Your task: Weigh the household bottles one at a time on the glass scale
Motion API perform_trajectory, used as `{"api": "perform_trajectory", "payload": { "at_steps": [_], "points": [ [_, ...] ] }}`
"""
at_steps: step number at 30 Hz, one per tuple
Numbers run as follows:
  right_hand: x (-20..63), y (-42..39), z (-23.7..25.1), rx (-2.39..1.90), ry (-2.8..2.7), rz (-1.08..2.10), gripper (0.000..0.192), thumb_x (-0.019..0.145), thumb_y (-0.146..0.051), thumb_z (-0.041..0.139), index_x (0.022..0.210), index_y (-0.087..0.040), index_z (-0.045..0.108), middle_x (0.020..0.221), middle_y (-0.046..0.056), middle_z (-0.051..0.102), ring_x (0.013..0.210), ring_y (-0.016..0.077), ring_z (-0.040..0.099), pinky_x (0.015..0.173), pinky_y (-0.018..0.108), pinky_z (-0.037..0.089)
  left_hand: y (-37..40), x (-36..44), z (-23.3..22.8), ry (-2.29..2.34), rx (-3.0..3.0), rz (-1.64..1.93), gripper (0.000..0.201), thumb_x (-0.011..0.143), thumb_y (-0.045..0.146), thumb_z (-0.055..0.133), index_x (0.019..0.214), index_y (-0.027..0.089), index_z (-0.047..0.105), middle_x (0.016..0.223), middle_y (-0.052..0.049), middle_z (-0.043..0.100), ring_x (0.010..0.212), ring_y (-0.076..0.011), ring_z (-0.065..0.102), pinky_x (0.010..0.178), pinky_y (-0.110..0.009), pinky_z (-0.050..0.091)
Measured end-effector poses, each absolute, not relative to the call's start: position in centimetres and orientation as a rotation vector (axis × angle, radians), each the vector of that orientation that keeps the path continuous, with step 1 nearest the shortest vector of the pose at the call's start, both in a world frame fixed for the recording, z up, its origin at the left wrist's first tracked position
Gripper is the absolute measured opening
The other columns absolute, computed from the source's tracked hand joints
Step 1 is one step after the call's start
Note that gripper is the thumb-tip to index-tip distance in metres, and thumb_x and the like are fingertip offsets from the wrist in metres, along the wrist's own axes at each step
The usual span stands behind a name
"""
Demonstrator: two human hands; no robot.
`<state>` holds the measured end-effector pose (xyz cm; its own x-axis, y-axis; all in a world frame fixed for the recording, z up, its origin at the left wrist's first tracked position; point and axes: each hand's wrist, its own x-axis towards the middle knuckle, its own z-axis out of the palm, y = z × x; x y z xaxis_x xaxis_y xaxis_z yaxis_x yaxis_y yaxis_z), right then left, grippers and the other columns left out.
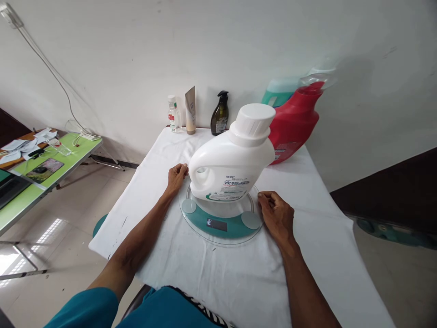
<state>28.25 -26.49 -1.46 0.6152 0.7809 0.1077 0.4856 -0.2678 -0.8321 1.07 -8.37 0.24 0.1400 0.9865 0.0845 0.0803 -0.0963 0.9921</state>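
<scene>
White cloth point(307, 255) is covering the table against a pale wall; the round glass scale point(220, 223) is being gripped at its rim, at nine o'clock by the left hand point(176, 177) and at three o'clock by the right hand point(277, 217), fingers curled closed on the edge; the white detergent jug point(232, 164) is being carried upright on the scale; at one o'clock a red jug point(295, 123) is being leaned by the wall; at twelve o'clock a dark pump bottle point(220, 115) is standing.

A plain room set up as a makeshift test station: a bench point(307, 255) under a white cloth against a bare white wall point(136, 54), a glass scale point(220, 223) on the bench, household bottles point(220, 114) behind the scale, and a green folding table point(41, 182) left of the bench on a tiled floor point(78, 205).
</scene>
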Motion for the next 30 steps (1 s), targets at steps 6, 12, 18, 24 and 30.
{"api": "perform_trajectory", "payload": {
  "at_steps": [6,12,18,24,30],
  "points": [
    [28.2,-26.6,-1.3,-1.923,-1.005,0.4,0.043,0.082,-0.063,0.051,0.086,-0.023,0.067,0.075,0.006,0.071,0.074,0.0265,0.067,0.074,0.037,0.049,-8.4,1.1,0.3,1.122,1.413,1.131,0.035,0.086,0.047,0.063,0.066,0.018,0.059,0.056,0.002,0.049,0.058,-0.0109,0.041,0.056,-0.025,0.032],
    [28.2,-26.6,-1.2,-1.907,-1.022,0.389,0.042,0.083,-0.062,0.051,0.086,-0.022,0.066,0.075,0.007,0.071,0.072,0.0259,0.066,0.075,0.037,0.049,-8.4,1.1,0.5,1.14,1.409,1.122,0.035,0.085,0.048,0.063,0.067,0.017,0.061,0.055,0.002,0.049,0.057,-0.0112,0.041,0.055,-0.025,0.032],
    [28.1,-26.7,-1.1,-1.918,-1.011,0.407,0.043,0.083,-0.062,0.052,0.086,-0.022,0.067,0.073,0.006,0.07,0.072,0.0257,0.066,0.073,0.036,0.048,-8.5,1.1,0.4,1.134,1.418,1.12,0.038,0.086,0.05,0.064,0.066,0.017,0.059,0.056,0.002,0.05,0.057,-0.0111,0.041,0.056,-0.025,0.033],
    [28.3,-26.8,-1.2,-1.905,-1.02,0.404,0.043,0.084,-0.062,0.053,0.087,-0.022,0.068,0.072,0.005,0.07,0.07,0.0249,0.066,0.07,0.035,0.048,-9.8,1.1,2.8,1.051,1.453,1.294,0.051,0.096,0.062,0.054,0.072,0.017,0.061,0.067,-0.002,0.057,0.063,-0.0133,0.049,0.062,-0.028,0.042],
    [28.3,-26.7,-1.3,-1.926,-0.997,0.404,0.044,0.083,-0.063,0.054,0.086,-0.022,0.068,0.074,0.006,0.071,0.071,0.0259,0.066,0.067,0.035,0.047,-13.1,1.5,7.4,0.88,1.542,1.418,0.056,0.103,0.066,0.038,0.096,0.019,0.068,0.093,-0.009,0.067,0.089,-0.0199,0.061,0.081,-0.033,0.049]
  ]
}}
